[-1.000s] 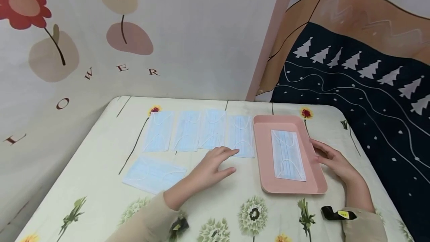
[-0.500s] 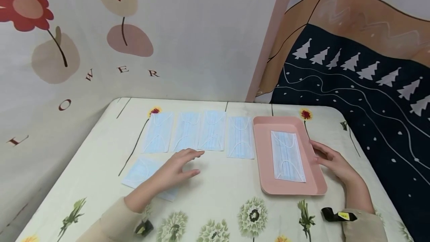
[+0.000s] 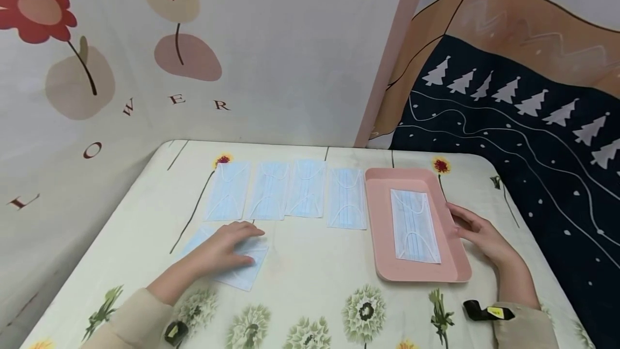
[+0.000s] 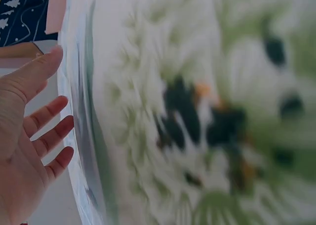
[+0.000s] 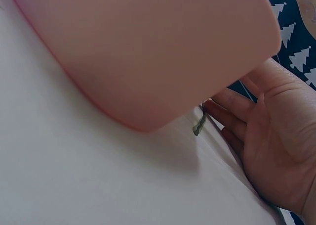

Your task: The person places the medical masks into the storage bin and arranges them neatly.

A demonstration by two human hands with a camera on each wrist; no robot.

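While our left hand [image 3: 227,246] lies flat, fingers straight, on the loose mask [image 3: 227,263] beneath it, our relaxed right hand [image 3: 477,233] touches the tray [image 3: 382,241] (one mask [image 3: 415,225] inside); four masks [image 3: 286,190] beyond our left fingertips remain.

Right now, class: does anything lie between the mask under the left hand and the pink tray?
Nothing visible does. The left hand rests on the mask; only bare tablecloth separates it from the tray.
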